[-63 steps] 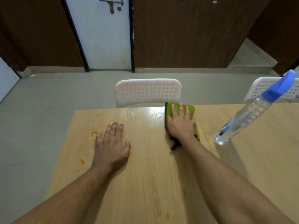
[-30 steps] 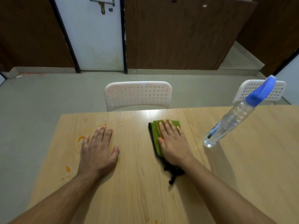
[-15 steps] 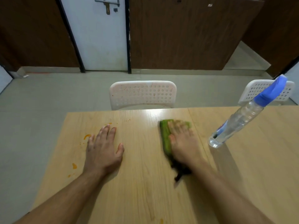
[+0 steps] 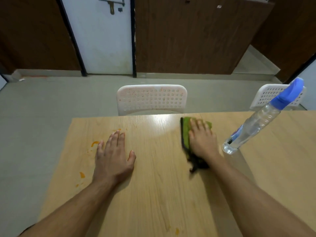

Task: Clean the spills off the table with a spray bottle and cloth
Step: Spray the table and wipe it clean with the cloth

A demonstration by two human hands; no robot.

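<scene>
My right hand [image 4: 203,141] lies flat with straight fingers on a green cloth [image 4: 186,132] with a dark underside, pressing it onto the wooden table [image 4: 153,194] near the far edge; the hand and cloth look motion-blurred. My left hand [image 4: 113,158] rests flat and open on the table to the left. Orange spills [image 4: 94,143] sit left of that hand, with more orange spots [image 4: 82,175] nearer the table's left edge and one spot [image 4: 177,230] by the near edge. A clear spray bottle [image 4: 253,127] with a blue top stands right of the cloth.
A white perforated chair [image 4: 151,99] stands behind the table's far edge, and a second white chair [image 4: 271,97] is at the far right behind the bottle. Beyond lie a grey floor, a white door and brown wall panels.
My right hand has slid the cloth back and forth: toward me, then away again to the far edge. My left hand has stayed flat in place.
</scene>
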